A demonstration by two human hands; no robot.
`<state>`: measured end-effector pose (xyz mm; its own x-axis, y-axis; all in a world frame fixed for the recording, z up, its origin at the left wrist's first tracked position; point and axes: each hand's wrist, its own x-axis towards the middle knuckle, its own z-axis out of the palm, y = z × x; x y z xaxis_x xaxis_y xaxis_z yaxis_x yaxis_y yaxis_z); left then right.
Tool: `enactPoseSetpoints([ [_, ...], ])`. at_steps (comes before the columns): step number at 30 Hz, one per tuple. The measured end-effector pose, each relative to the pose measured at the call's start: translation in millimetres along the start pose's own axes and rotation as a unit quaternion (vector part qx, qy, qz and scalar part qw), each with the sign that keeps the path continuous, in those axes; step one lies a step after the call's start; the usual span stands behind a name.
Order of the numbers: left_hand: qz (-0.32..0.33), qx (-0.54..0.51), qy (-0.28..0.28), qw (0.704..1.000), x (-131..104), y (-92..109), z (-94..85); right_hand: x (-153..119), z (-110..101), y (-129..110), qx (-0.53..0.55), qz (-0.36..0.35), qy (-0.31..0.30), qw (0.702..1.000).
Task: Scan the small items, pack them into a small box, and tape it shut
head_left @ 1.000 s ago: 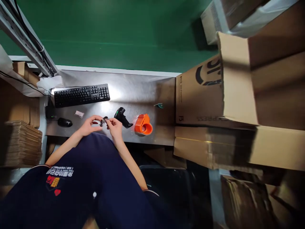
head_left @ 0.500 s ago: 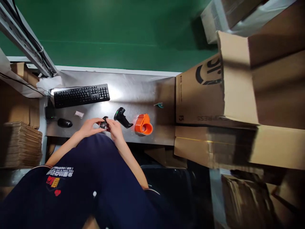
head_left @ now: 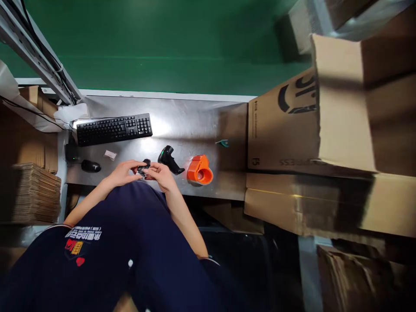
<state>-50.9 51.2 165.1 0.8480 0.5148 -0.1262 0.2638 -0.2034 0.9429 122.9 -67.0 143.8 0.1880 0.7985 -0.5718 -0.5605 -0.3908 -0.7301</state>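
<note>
Together, left hand [head_left: 121, 173] and right hand [head_left: 162, 175] fingers grasping a small dark part [head_left: 143, 167], perhaps plastic, barcode scanner [head_left: 169, 158] just beside.

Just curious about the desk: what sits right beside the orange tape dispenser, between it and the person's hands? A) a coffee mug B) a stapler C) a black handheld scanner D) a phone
C: a black handheld scanner lies just left of the orange tape dispenser.

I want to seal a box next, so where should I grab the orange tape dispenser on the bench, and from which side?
Probably grip the orange tape dispenser by its narrower upper body, coming from above. Its round open end faces the near bench edge and offers little to hold. It lies just right of the black scanner, so the right hand is nearer.
</note>
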Motion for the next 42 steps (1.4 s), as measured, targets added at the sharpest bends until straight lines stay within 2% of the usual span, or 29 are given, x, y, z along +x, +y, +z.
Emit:
enactPoseSetpoints([
  [4, -0.013, -0.069, 0.048, 0.996, 1, -1, 7.2, 3, 2, 4, 0.027, -0.005, 0.017, 0.999],
  [11, -0.069, -0.148, 0.137, 0.977, -5, -18, 11.8, 5, 4, -1, 0.098, 0.041, -0.024, 0.994],
  [13, -0.057, -0.140, 0.172, 0.973, -7, -22, 12.1, 5, 5, -4, 0.109, 0.050, -0.031, 0.992],
  [17, 0.013, -0.088, 0.233, 0.968, -11, -29, 11.7, 8, 8, -9, 0.131, 0.074, -0.046, 0.988],
  [21, 0.018, -0.081, 0.234, 0.969, -12, -29, 6.9, 11, 10, -13, 0.152, 0.098, -0.060, 0.982],
  [25, 0.026, -0.085, 0.224, 0.971, -11, -19, -0.5, 13, 11, -19, 0.157, 0.100, -0.065, 0.980],
  [31, 0.076, -0.202, 0.182, 0.959, -4, -2, -9.9, 7, 23, -28, 0.103, 0.064, -0.038, 0.992],
  [33, 0.047, -0.249, 0.189, 0.949, 1, -2, -12.6, 3, 30, -28, 0.067, 0.026, -0.021, 0.997],
  [35, -0.041, -0.294, 0.201, 0.934, 5, -1, -15.6, 0, 36, -27, 0.034, -0.011, -0.009, 0.999],
  [38, -0.192, -0.311, 0.138, 0.920, 7, 3, -20.3, -4, 38, -26, -0.022, -0.047, -0.022, 0.998],
  [40, -0.230, -0.299, 0.093, 0.922, 6, 8, -22.1, -5, 37, -25, -0.065, -0.061, -0.034, 0.995],
  [42, -0.230, -0.293, 0.088, 0.924, 6, 12, -21.7, -6, 36, -22, -0.094, -0.081, -0.019, 0.992],
])
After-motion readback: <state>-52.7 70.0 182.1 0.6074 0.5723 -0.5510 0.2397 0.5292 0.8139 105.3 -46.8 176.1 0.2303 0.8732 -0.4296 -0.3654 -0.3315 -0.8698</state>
